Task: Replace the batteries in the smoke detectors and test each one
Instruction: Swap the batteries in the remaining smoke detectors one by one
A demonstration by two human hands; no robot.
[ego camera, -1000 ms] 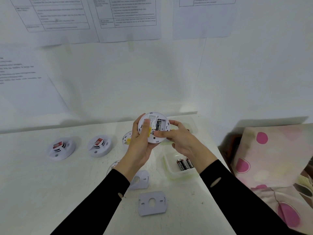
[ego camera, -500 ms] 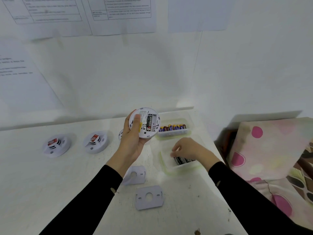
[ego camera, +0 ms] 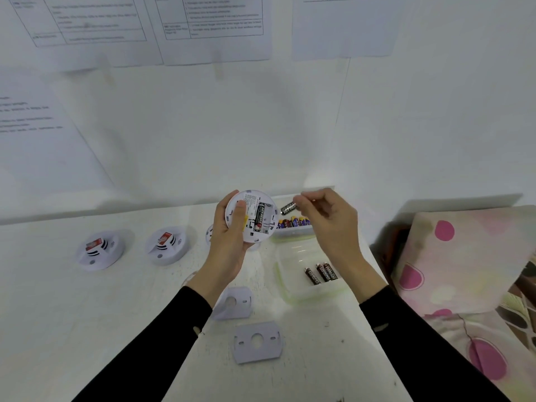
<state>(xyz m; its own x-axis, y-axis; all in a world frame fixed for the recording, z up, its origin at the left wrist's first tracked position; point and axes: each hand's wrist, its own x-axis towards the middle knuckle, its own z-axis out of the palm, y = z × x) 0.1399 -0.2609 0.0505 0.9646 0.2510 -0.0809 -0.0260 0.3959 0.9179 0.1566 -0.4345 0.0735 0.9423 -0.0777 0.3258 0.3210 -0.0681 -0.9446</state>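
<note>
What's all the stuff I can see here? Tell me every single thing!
held detector: 1, white, in the left grip, back showing
fitted battery: 1, black, in the held detector
loose battery: 1, black, pinched by the right grip
table detectors: 2 in full, white with red tags, left on the table; another peeks out behind the left grip
mounting plates: 2, pale grey, table front
near tub: 1, clear, holds 3 black batteries
far tub: 1, clear, holds a row of coloured batteries
papers: several, white, pinned up behind
spotted cloth: 1, pink dots, far right
left grip: 1, black sleeve, holding the detector
right grip: 1, black sleeve, beside it
</note>
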